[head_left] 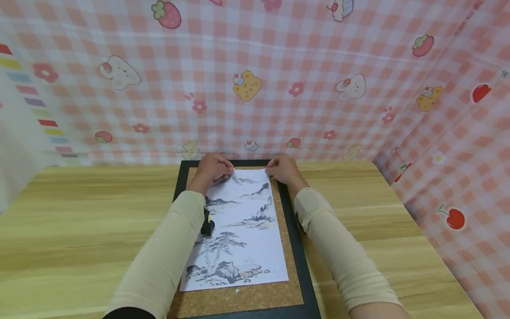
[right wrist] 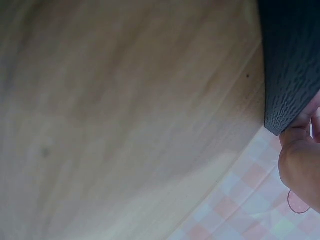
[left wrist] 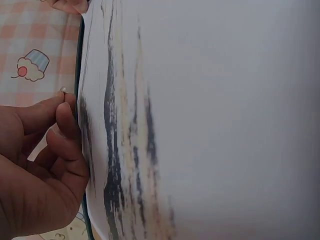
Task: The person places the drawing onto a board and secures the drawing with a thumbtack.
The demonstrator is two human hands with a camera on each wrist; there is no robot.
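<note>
A sheet of paper (head_left: 239, 239) printed with an ink landscape lies on a cork board (head_left: 275, 299) with a black frame (head_left: 304, 274). At the sheet's upper left corner, my left hand (head_left: 215, 168) pinches a small shiny pushpin (left wrist: 63, 90) between thumb and forefinger; its other fingers curl by the paper's edge. The pin's point is hidden. My right hand (head_left: 283, 169) pinches the sheet's upper right corner between thumb and fingertips. In the right wrist view, only part of that hand (right wrist: 302, 160) shows beside the frame's corner.
Under the board is a wood-grain table (head_left: 91, 230), extending to both sides. A pink checked cloth (head_left: 271, 119) with cartoon prints hangs right behind the board and along the right side. A small white speck (head_left: 237, 290) lies on the cork below the sheet.
</note>
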